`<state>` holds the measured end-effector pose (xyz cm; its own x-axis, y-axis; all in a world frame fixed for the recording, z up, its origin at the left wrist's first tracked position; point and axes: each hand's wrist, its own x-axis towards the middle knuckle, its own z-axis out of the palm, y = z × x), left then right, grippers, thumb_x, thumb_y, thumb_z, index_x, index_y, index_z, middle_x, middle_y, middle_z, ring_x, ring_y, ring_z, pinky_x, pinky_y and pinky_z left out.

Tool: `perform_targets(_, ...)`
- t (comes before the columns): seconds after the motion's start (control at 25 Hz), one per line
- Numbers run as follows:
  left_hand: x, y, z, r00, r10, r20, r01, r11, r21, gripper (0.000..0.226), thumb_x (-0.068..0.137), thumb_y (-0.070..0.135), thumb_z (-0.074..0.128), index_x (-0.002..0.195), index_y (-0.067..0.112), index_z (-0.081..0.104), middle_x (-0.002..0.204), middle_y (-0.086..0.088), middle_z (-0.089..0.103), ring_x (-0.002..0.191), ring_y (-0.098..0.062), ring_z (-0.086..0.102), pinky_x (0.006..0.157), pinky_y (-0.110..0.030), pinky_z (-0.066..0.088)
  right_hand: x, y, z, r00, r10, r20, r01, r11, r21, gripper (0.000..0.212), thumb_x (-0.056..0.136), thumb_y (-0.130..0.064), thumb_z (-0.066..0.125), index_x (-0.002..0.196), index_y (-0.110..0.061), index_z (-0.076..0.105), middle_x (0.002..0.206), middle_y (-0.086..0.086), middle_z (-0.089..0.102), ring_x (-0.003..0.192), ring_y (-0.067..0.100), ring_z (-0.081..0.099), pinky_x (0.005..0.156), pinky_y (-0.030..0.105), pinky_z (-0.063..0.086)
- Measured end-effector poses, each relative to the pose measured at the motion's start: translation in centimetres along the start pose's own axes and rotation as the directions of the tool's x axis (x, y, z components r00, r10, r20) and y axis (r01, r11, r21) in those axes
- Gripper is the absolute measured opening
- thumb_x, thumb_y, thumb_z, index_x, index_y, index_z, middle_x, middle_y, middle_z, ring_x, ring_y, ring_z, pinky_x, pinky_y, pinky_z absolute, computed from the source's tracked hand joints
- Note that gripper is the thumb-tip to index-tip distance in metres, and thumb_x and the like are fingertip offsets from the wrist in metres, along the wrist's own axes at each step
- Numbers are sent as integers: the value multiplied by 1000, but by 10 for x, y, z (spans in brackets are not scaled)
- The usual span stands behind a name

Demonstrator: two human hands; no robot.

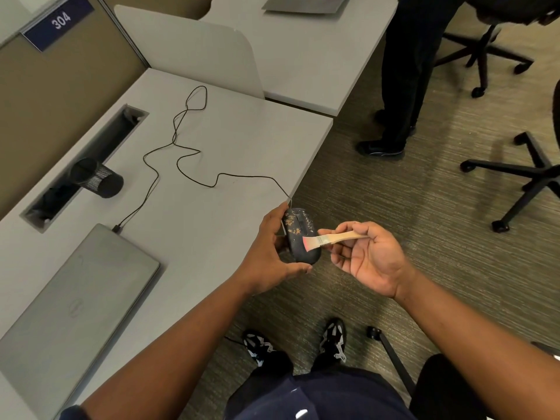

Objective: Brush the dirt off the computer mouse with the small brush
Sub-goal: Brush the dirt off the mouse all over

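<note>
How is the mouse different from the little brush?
The mouse is dark, rounded and speckled with tan dirt; the small brush is pale, thin and flat with pinkish bristles. The left hand holds the mouse, while the right hand holds the brush by its wooden handle. The mouse trails a black cable across the desk; the brush has none. Both are held up just past the desk's edge.
</note>
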<state>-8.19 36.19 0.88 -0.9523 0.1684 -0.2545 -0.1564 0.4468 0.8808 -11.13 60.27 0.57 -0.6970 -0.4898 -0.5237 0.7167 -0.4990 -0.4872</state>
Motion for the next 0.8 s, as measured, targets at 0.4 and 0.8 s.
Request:
perform_targets(0.4,0,5,-4,1000,23,14,-22,995,-94,157,65,3,100,160,59,-11,162,20,35,117,-17,74,85,-36,65,-6,-35,-5,989,-141,-52,118,941,-318,27,105,-27,53,91,-18,74,71,6,62,64,16,55,57,30,47)
perform_targets(0.8,4,12,-7,998,10,68,-4,996,-87,155,67,10,100,155,67,-14,155,40,32,115,-16,74,82,-36,66,3,-50,7,982,-179,64,185,827,-530,21,86,-32,75,99,-16,79,77,8,72,64,14,63,56,23,50)
